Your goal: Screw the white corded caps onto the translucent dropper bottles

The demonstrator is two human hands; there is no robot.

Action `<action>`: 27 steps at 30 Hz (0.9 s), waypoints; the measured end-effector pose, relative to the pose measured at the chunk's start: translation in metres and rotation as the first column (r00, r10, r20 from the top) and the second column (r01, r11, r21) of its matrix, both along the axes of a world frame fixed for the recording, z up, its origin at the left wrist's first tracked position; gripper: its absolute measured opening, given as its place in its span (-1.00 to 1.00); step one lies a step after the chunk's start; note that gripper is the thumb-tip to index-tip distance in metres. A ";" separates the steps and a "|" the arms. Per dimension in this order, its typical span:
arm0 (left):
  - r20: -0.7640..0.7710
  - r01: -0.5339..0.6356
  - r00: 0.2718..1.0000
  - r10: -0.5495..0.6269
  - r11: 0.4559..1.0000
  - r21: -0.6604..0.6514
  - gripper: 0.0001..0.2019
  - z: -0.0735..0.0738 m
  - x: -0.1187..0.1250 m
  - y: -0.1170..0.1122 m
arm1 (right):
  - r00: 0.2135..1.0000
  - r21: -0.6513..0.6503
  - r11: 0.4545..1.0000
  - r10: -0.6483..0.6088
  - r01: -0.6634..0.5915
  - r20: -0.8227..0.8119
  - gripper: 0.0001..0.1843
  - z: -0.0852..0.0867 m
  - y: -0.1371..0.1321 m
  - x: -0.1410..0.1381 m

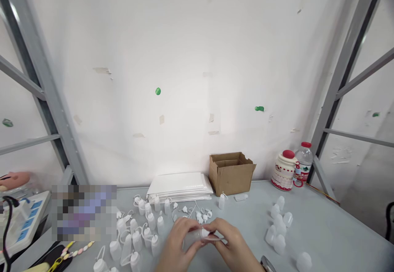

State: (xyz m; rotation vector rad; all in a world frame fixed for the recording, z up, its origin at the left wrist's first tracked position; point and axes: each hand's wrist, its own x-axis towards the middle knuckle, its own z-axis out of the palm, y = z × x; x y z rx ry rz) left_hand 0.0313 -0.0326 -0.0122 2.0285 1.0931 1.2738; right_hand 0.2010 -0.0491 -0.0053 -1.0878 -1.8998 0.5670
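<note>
My left hand is wrapped round a small translucent squeeze bottle, which lies tilted with its neck to the right. At that neck, the fingers of my right hand are closed on its white cap; a thin strap shows below them, and the fingertips partly hide the cap. Several capped bottles with looped straps stand to the left of my hands. Just beyond my fingers lie loose white caps with straps. Several capless bottles lie over on the right.
At the wall, a stack of white sheets lies beside an open cardboard box. A red-lidded mug and a water bottle stand back right. Far left are a white device and a beaded strap.
</note>
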 end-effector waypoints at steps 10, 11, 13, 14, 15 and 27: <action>0.073 0.064 0.996 -0.051 0.977 -0.202 -0.87 0.004 0.005 -0.001 | 0.998 -0.121 0.993 0.007 -0.014 -0.055 -0.85 0.008 -0.002 -0.001; 0.089 0.078 0.994 -0.059 0.971 -0.226 -0.87 0.004 0.005 -0.001 | 0.999 -0.129 0.992 0.006 -0.013 -0.053 -0.84 0.009 -0.003 -0.001; 0.118 0.108 0.990 -0.079 0.959 -0.263 -0.86 0.003 0.005 -0.001 | 0.999 -0.144 0.990 0.004 -0.010 -0.047 -0.84 0.009 -0.003 -0.002; 0.126 0.120 0.988 -0.088 0.953 -0.276 -0.86 0.002 0.006 -0.001 | 0.999 -0.147 0.989 0.003 -0.010 -0.043 -0.83 0.009 -0.003 -0.002; 0.129 0.130 0.987 -0.095 0.949 -0.289 -0.85 0.001 0.006 0.000 | 0.999 -0.147 0.989 0.004 -0.009 -0.037 -0.83 0.010 -0.003 -0.002; 0.079 0.143 0.989 -0.123 0.927 -0.347 -0.82 0.001 0.005 0.000 | 1.000 -0.193 0.981 -0.001 -0.002 -0.015 -0.84 0.012 -0.002 -0.003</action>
